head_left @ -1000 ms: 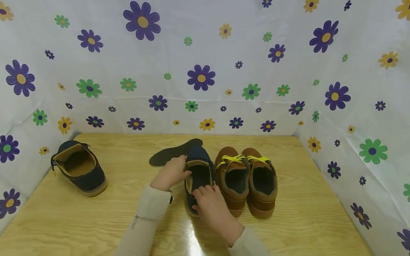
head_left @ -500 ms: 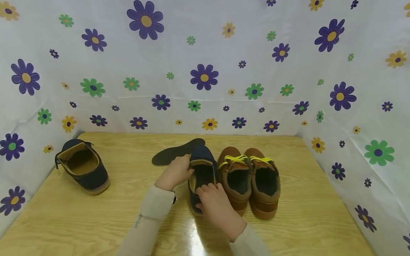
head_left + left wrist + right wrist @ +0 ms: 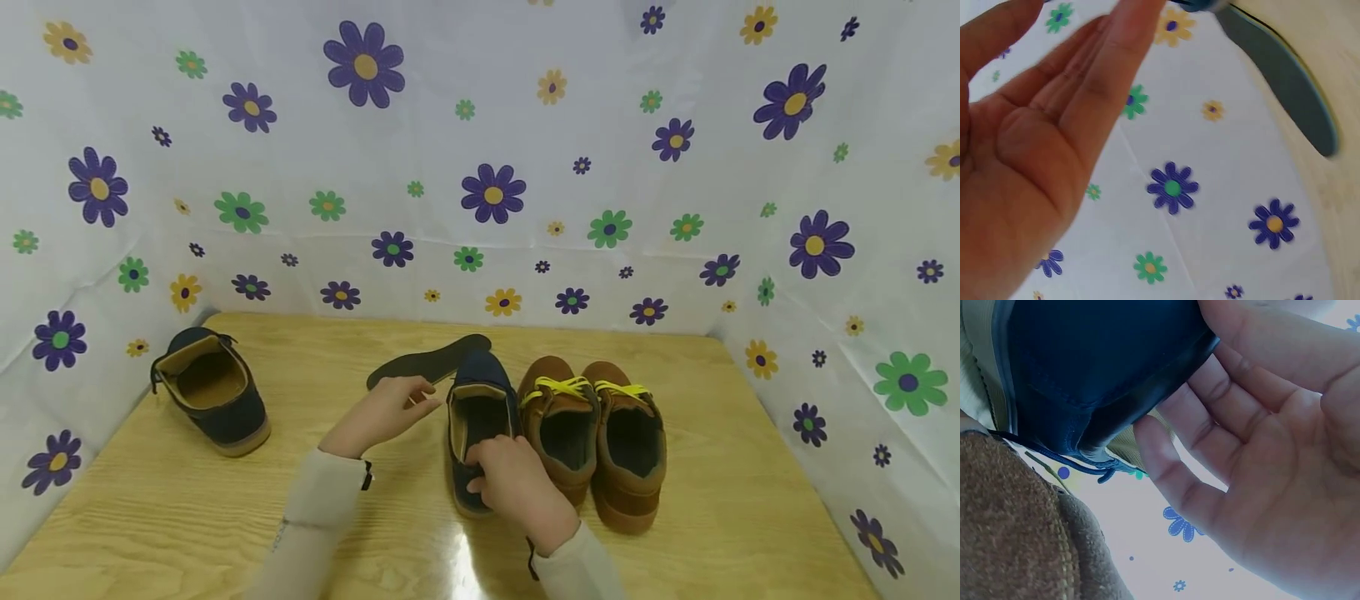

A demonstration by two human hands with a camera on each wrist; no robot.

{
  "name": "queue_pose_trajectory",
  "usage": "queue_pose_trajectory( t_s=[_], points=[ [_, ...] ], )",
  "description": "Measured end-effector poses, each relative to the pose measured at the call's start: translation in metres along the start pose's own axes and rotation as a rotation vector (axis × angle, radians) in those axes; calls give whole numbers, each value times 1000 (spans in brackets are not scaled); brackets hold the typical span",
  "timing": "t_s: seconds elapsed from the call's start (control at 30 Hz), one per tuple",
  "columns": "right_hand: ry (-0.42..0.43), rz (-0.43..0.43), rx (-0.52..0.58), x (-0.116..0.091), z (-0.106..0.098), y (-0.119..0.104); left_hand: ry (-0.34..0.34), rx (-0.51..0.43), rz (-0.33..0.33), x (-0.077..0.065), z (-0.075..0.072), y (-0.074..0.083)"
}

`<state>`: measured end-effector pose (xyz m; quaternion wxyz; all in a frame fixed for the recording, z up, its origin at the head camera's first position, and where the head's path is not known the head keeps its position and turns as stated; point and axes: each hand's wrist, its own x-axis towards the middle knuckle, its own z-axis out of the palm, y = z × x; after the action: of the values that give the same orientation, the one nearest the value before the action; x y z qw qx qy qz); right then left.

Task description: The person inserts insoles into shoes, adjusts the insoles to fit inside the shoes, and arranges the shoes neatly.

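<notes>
In the head view a navy shoe stands toe-away near the middle of the table. My right hand grips its heel collar, fingers over the rim and thumb on the outside. The right wrist view shows that hand's fingers against the shoe's dark edge. My left hand hovers just left of the shoe, fingers loosely bent and holding nothing. A dark insole lies behind it, its far end beside the shoe's toe; the left wrist view also has this insole.
Two brown shoes with yellow laces, a nearer one and an outer one, stand close against the navy shoe's right side. Another navy shoe sits at the far left. A flowered cloth walls the table's back and sides.
My left hand has let go of the navy shoe's left side and drawn back to the left. The right hand stays at the heel. The head view has shifted slightly.
</notes>
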<state>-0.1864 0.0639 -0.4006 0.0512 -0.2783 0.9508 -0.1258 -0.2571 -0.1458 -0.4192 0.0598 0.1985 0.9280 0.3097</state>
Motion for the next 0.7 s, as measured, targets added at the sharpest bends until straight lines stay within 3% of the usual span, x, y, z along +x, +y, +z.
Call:
queue_pose_trajectory(
  t_s=[0.2, 0.33, 0.43, 0.6, 0.67, 0.7],
  points=[
    [19, 4, 40, -1, 3, 1, -4, 21, 39, -18, -11, -34],
    [30, 3, 53, -1, 4, 1, 107, 69, -8, -38, -36, -55],
    [37, -1, 56, -2, 4, 1, 322, 122, -84, -58, -58, -69],
    [32, 3, 66, -4, 2, 2, 821, 199, -311, -88, -85, -100],
    [29, 6, 70, -4, 3, 3, 909, 188, -449, -98, -93, -111],
    [27, 8, 71, -4, 3, 3, 909, 187, -514, -102, -96, -115]
  ],
)
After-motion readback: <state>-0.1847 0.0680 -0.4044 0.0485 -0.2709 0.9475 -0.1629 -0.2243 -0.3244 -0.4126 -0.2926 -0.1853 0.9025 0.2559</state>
